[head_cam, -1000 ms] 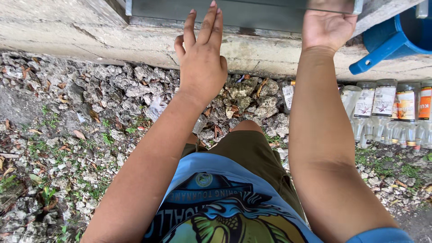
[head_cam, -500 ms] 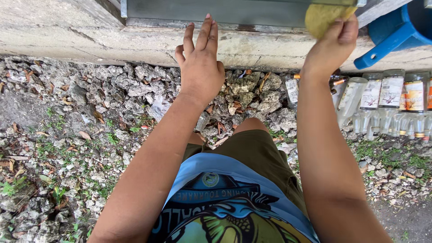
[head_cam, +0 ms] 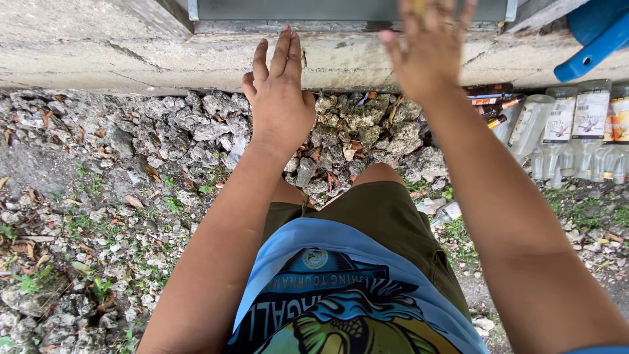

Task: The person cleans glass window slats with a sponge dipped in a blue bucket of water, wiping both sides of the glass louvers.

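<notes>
Blue bucket point(head_cam: 599, 33), olive shorts point(head_cam: 380, 216), light-blue printed shirt point(head_cam: 341, 288), grey rubble point(head_cam: 164, 131).

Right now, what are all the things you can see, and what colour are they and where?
Concrete ledge: one, pale grey, across the top.
Metal panel: one, grey, on the ledge at top centre.
Rocks: many, grey, on the ground under the ledge.
Dry leaves: several, brown, scattered on the left ground.
Glass bottles: a row, clear with labels, upside down at the right by the ledge.
Plastic container: one, blue, top right corner.
Shorts: olive brown, centre.
Shirt: light blue with a picture, bottom centre.
Left hand: open, flat, fingers up by the ledge.
Right hand: blurred, a yellowish thing at its fingertips.
</notes>
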